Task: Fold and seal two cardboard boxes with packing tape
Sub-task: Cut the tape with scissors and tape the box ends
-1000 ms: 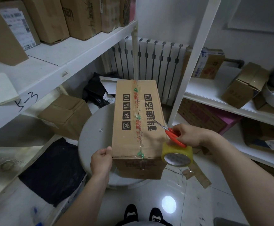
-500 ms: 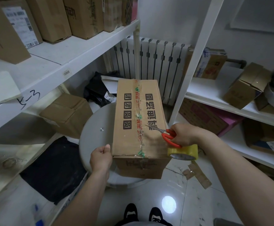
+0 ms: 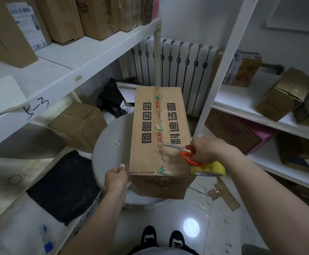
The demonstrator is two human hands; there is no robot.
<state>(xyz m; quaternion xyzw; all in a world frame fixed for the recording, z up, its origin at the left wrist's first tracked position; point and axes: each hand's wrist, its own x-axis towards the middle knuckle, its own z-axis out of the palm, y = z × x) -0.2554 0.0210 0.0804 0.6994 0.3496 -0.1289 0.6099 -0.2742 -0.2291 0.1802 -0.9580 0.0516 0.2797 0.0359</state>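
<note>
Box [image 3: 159, 126]: brown cardboard, flaps closed, lying lengthwise away from the person on a round white table [image 3: 109, 153]. The near end overhangs the table edge. Black printed characters run along the top. A clear strip [image 3: 160, 129] with red and green print follows the centre seam from the far edge to the near edge. A glossy film shows across the near part of the top; its extent cannot be determined.

Left hand [image 3: 116, 179]: fingers curled at the near left corner of the box, gripping it there, thumb uppermost against the edge.

Right hand [image 3: 208, 150]: closed round the red handles of scissors [image 3: 182, 150], above the near right part of the box. The blades point left, tips at the strip; whether they are parted cannot be told. A yellow roll [image 3: 208, 169] sits directly beneath this hand, touching the near right corner of the box. What carries it is hidden.

Surroundings: a white left shelf [image 3: 87, 57] and right shelf [image 3: 242, 100], both holding cartons. A white radiator [image 3: 177, 70] stands behind the box. Cardboard scraps [image 3: 223, 196] lie on the tiled floor [image 3: 168, 214] right of the table. Black shoes [image 3: 149, 235] show at the bottom edge.
</note>
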